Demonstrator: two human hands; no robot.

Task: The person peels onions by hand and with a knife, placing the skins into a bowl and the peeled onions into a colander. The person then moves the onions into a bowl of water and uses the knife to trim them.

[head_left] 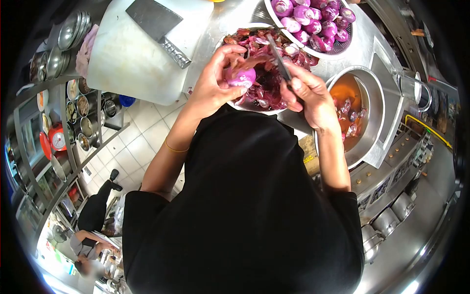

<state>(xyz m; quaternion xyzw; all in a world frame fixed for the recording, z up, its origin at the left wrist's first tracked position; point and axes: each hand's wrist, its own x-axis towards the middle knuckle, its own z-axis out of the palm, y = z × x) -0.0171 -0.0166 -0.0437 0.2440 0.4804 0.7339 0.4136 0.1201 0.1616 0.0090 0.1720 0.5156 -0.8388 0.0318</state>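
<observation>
My left hand [215, 83] is closed around a purple-red onion [240, 77], with a flap of loose brown skin at its top. In my right hand [308, 93] is a small knife [279, 59], its blade angled up and to the left, apart from the onion. Both hands are over a metal colander [271, 110] heaped with dark red onion skins [267, 90]. Past it, at the top, a second perforated bowl [313, 50] holds several peeled onions [327, 29].
A cleaver [154, 19] lies on the white cutting board [132, 73] at left. To my right, a metal basin [374, 98] contains brownish water and floating skins. Another person [93, 210] stands at a counter at lower left. Shelves [73, 112] with containers line the left.
</observation>
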